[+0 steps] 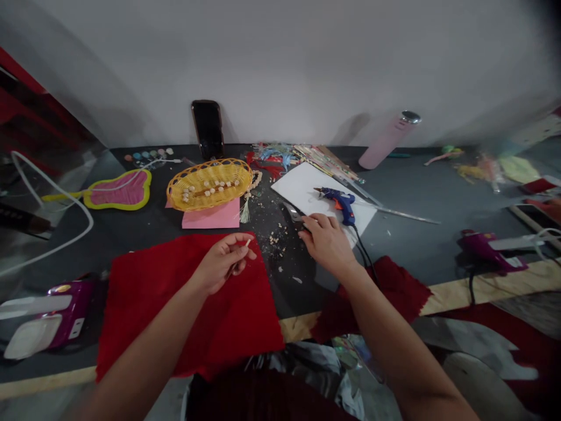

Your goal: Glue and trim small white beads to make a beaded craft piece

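My left hand (pixel 224 260) hovers over a red felt sheet (pixel 184 310) and pinches a small pale stick (pixel 248 242) between thumb and fingers. My right hand (pixel 324 240) rests palm down on the dark table, fingers curled over a dark metal tool (pixel 293 214), perhaps scissors, at the edge of a white sheet (pixel 307 190). A blue glue gun (pixel 342 202) lies on that sheet just beyond my right hand, its black cord trailing toward me.
A yellow woven basket (pixel 209 184) with pale beads sits on pink paper (pixel 213 216). Behind are a black phone (pixel 207 128), coloured sticks (pixel 307 156) and a pink bottle (pixel 388 140). Purple glue guns lie left (pixel 56 316) and right (pixel 486 248). Another person's hand (pixel 547 207) shows far right.
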A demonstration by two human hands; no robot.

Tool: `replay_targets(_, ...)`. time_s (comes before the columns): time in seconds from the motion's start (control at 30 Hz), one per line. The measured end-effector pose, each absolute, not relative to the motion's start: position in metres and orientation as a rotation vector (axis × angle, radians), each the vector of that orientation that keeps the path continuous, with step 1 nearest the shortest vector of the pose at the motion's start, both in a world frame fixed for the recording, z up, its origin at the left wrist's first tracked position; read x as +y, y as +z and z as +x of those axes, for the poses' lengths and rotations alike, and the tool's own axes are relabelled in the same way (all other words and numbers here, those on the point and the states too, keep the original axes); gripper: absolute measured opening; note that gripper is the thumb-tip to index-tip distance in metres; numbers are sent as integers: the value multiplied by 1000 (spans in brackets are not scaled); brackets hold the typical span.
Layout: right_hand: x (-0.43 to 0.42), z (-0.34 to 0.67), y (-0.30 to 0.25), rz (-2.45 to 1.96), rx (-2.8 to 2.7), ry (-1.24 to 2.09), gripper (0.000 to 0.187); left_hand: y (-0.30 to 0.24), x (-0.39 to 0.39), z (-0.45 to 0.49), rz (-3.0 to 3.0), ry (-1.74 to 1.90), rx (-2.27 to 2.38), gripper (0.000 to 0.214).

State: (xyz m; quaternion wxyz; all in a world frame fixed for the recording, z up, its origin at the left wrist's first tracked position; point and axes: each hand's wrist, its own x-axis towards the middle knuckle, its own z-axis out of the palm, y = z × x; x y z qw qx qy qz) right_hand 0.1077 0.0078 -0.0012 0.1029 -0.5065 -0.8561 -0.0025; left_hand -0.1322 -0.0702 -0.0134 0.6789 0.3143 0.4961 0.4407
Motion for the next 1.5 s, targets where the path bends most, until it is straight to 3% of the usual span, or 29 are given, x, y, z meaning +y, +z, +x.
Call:
replay_targets(0.13,7,90,14,-1181,-2663,160,26,-13,-70,-132,693,992,1101,35)
replay_targets(0.37,12,74,-4,-1034,-2783,236,23,-12,-69,-131,691,974,1110,33)
replay_targets(1.27,14,70,-24,-1040,-2751,285,14,-14,-69,-131,707,930,1146,29)
replay_targets(1.5,19,78,-25,-1109,-2510,522,12,-14,-69,-130,710,936,1138,30)
